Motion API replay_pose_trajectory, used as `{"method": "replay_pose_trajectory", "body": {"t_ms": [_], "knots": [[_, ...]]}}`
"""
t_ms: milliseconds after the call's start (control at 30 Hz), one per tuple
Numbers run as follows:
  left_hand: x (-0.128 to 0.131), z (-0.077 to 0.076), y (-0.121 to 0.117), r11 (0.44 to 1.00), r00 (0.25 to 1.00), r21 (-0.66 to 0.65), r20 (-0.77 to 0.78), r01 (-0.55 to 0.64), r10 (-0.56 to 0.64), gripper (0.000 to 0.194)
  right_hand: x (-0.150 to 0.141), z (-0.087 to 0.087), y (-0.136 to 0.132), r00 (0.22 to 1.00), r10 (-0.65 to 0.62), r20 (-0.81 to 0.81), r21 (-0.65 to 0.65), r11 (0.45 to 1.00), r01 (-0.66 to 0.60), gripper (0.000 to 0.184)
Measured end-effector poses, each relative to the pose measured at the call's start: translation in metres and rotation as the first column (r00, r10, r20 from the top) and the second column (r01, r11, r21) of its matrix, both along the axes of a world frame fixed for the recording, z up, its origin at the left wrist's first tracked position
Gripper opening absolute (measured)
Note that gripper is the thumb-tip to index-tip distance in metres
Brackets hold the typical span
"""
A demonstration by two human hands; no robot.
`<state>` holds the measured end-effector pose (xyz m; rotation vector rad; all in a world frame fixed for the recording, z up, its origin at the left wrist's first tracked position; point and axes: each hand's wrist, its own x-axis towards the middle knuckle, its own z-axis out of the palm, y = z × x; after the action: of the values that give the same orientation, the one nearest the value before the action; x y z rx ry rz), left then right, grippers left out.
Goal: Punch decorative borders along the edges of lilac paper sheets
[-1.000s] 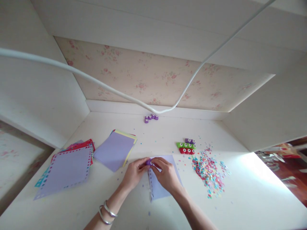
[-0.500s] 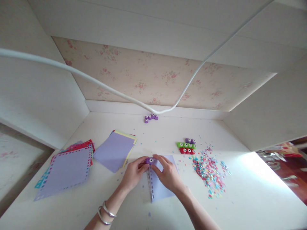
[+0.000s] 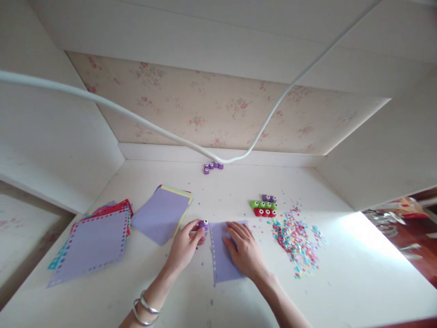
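Note:
My left hand (image 3: 187,240) pinches a small purple craft punch (image 3: 204,224) with a white, eye-like button on top, just left of a sheet of lilac paper (image 3: 223,266). A row of punched holes runs down that sheet's left edge. Resting flat on the sheet, with fingers stretched out, is my right hand (image 3: 243,246); it holds nothing. Two silver bangles circle my left wrist.
Left of my hands lie a stack of coloured paper (image 3: 164,212) and a pile of sheets with punched borders (image 3: 97,241). Purple, green and red punches (image 3: 264,212) stand right, beside scattered confetti (image 3: 297,246). More purple punches (image 3: 211,166) sit near the wall. A white cable (image 3: 153,127) crosses in front.
The punch has come off the paper's edge and moved left in my left hand. My right hand has let go of it and now lies flat on the sheet.

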<state>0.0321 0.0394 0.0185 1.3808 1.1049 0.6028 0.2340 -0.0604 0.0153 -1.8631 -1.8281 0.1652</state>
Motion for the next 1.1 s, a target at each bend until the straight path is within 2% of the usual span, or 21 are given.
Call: {"method": "replay_pose_trajectory", "body": {"t_ms": [67,167,233,300,400,467,633,700,767,833,900,1000,1100], "knots": [[-0.002,0.004,0.0,1.0,1.0,0.01,-0.006,0.008,-0.008,0.058,-0.003,0.005,0.0,0.997,-0.02,-0.081,0.022,1.0,0.021,0.031],[0.0,0.013,-0.005,0.998,0.998,0.031,0.003,0.058,-0.058,0.057,-0.008,0.02,0.003,0.955,-0.05,-0.293,0.001,0.999,0.053,0.035],[0.005,0.019,-0.01,0.993,0.993,0.046,0.029,0.111,-0.113,0.054,-0.011,0.034,0.007,0.902,-0.023,-0.431,-0.039,0.999,0.007,0.04],[0.011,0.023,-0.015,0.983,0.983,0.072,0.058,0.17,-0.174,0.051,-0.013,0.048,0.012,0.863,0.057,-0.502,-0.045,0.995,-0.092,0.037],[0.019,0.025,-0.019,0.972,0.972,0.101,0.08,0.213,-0.221,0.047,-0.01,0.065,0.018,0.85,0.15,-0.504,-0.024,0.982,-0.187,0.024],[0.021,0.024,-0.021,0.974,0.973,0.09,0.082,0.206,-0.214,0.047,-0.005,0.073,0.02,0.856,0.157,-0.494,-0.045,0.978,-0.205,0.02],[0.028,0.02,-0.026,0.983,0.978,0.04,0.104,0.179,-0.183,0.054,0.014,0.077,0.023,0.883,0.163,-0.44,-0.138,0.96,-0.245,0.02],[0.03,0.015,-0.029,0.983,0.977,0.035,0.111,0.18,-0.183,0.056,0.03,0.072,0.028,0.931,0.082,-0.354,-0.173,0.973,-0.152,0.023],[0.031,0.01,-0.033,0.983,0.978,0.041,0.101,0.181,-0.184,0.054,0.054,0.067,0.037,0.976,-0.075,-0.205,-0.195,0.98,0.034,0.027],[0.029,0.004,-0.034,0.983,0.981,0.05,0.083,0.174,-0.178,0.052,0.084,0.063,0.047,0.971,-0.218,-0.099,-0.177,0.964,0.199,0.032],[0.028,0.001,-0.034,0.983,0.982,0.064,0.065,0.172,-0.176,0.048,0.115,0.059,0.057,0.948,-0.319,-0.019,-0.151,0.938,0.313,0.035],[0.027,-0.001,-0.034,0.979,0.982,0.091,0.035,0.183,-0.186,0.043,0.151,0.054,0.068,0.921,-0.377,0.095,-0.138,0.912,0.387,0.035],[0.028,0.001,-0.035,0.974,0.98,0.115,0.005,0.196,-0.198,0.041,0.169,0.046,0.074,0.917,-0.356,0.179,-0.142,0.913,0.382,0.033]]}}
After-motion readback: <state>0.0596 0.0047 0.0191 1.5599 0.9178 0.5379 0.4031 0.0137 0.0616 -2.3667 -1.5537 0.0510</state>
